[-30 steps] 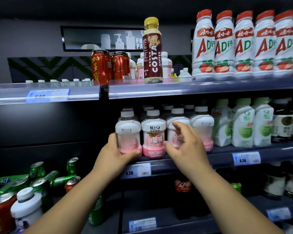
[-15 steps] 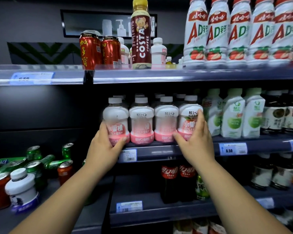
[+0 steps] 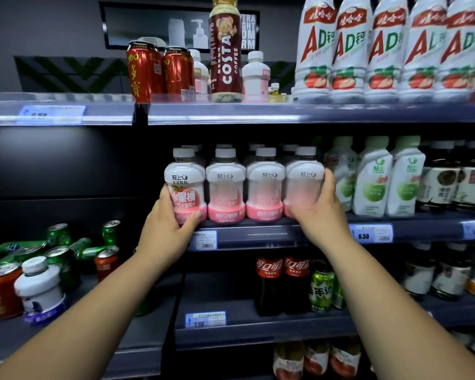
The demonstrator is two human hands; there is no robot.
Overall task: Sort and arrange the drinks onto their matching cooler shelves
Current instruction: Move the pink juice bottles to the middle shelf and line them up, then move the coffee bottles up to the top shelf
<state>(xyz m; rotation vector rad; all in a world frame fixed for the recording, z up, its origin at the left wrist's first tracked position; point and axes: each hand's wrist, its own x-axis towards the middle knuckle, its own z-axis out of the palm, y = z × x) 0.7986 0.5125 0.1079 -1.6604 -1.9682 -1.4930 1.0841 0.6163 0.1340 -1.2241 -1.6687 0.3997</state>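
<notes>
- Head view, task item: a front row of four pink bottles [image 3: 244, 187] stands on the middle shelf [image 3: 258, 238], close side by side, with more of the same kind behind. Each bottle's long axis is vertical. The row runs left to right along the near edge of the shelf.
- Head view, left hand [image 3: 167, 229]: it clasps the leftmost pink bottle [image 3: 185, 185]. The fingers [image 3: 163, 193] wrap round its left flank and the thumb lies across the front of its base.
- Head view, right hand [image 3: 321, 215]: it clasps the rightmost pink bottle [image 3: 303, 182]. The fingers [image 3: 330, 182] curl up its right flank, with the palm low at the base. The thumb is too blurred to place.
- Governing relation: the row lies between the two hands, one hand at each end, palms facing inward. Neither hand is nearer. The two middle bottles are only flanked, not held.
- Judgement: the row is being squared as one block. Uneven pressure could push the middle bottles out toward the near edge.
- Clearance: green-label bottles [image 3: 373, 179] stand just beside the right hand's fingers, so there is a risk of a knock.
- Outstanding: a Costa coffee bottle [image 3: 225, 50] and red cans [image 3: 159, 72] stand mixed on the top shelf, and loose green cans [image 3: 58, 248] lie heaped at lower left. Sorting is judged well short of complete.
</notes>
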